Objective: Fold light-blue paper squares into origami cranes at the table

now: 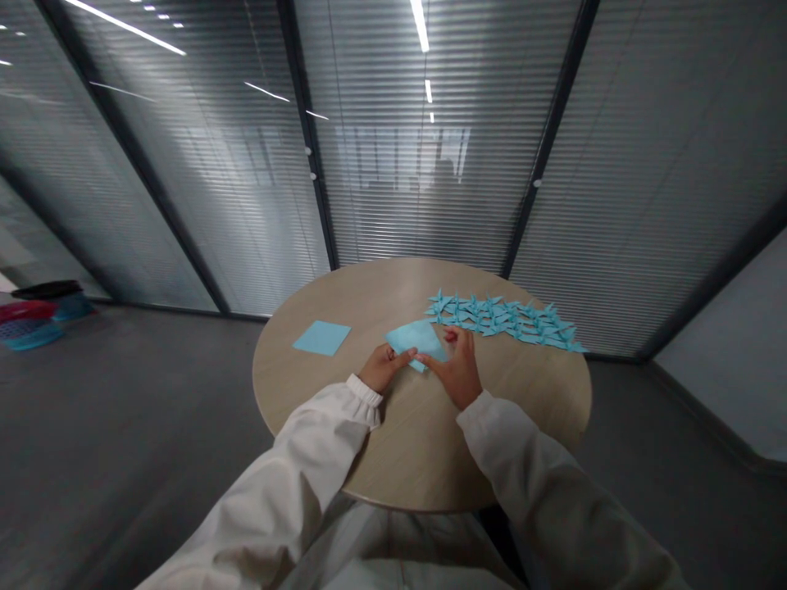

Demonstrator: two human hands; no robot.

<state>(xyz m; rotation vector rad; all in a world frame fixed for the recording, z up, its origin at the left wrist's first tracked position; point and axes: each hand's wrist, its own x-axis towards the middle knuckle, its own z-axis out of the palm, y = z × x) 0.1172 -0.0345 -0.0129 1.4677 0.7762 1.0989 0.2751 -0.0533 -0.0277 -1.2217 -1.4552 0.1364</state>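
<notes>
A light blue paper sheet (416, 338) lies partly folded on the round wooden table (418, 442). My left hand (382, 367) pinches its near left corner with thumb and fingers closed. My right hand (458, 367) presses and grips the sheet's right side, fingers curled onto it. A stack of flat blue paper squares (321, 337) rests to the left of my hands. Several folded blue paper cranes (504, 318) lie in rows at the table's far right.
Glass walls with blinds and dark frames (320, 188) stand behind the table. Coloured plastic baskets (37, 321) sit on the grey floor at far left. White sleeves cover both my arms.
</notes>
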